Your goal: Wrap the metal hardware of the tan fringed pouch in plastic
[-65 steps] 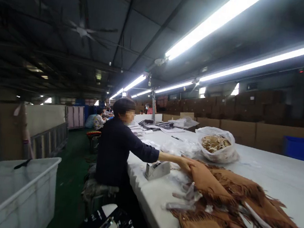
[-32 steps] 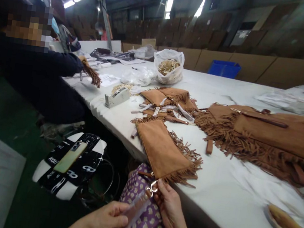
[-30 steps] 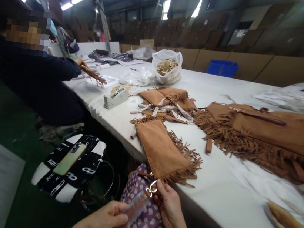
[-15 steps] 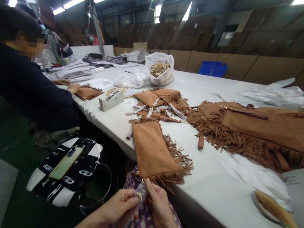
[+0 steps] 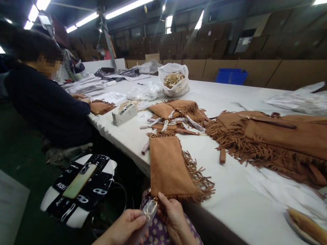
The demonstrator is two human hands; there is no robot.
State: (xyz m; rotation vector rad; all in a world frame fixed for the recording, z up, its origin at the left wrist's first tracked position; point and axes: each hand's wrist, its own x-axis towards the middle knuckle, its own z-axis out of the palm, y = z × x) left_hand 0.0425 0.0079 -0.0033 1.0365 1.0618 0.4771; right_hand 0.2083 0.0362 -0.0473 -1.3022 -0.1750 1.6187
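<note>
A tan suede fringed pouch [image 5: 171, 167] lies flat at the table's near edge, one corner toward me. From that corner a wrist strap [image 5: 132, 241] in clear plastic runs down over my lap, with a gold-coloured clasp [image 5: 151, 207] at its upper end. My left hand [image 5: 127, 228] is closed, pinching the wrapped strap just below the clasp. My right hand [image 5: 172, 216] is closed at the clasp end, thumb and fingers pinching beside the pouch's corner. Its fingertips partly hide the join between clasp and pouch.
More fringed pouches [image 5: 180, 108] and wrapped straps lie behind, with a larger pile [image 5: 297, 136] at right. A tape dispenser [image 5: 124, 115], a bag of tan pieces [image 5: 173, 81] and a dish [image 5: 312, 230] stand on the table. Left are a co-worker [image 5: 46, 99] and a stool [image 5: 102, 174] bearing a phone [image 5: 80, 181].
The whole view has shifted slightly, so things appear further right and the co-worker shows more fully. Both hands keep their pinch on the strap and clasp beside the pouch corner.
</note>
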